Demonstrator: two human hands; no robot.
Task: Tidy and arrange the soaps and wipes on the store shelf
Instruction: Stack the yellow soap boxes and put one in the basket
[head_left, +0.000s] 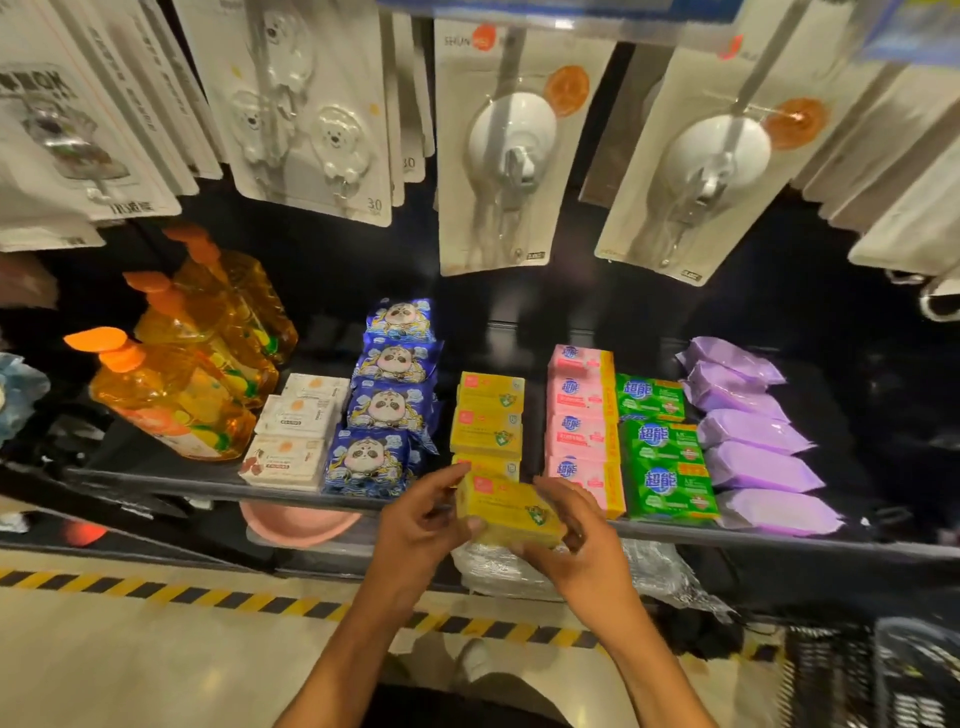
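Your left grip (415, 525) and right grip (582, 551) clasp one yellow soap box (511, 512) at shelf (171, 479) front, yellow row (488, 415) behind; striped tape (234, 600) on floor (130, 665)

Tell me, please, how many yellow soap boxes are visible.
4 yellow soap boxes: back, middle and front of a column on the shelf, and one held by the left hand and right hand. More may be hidden.
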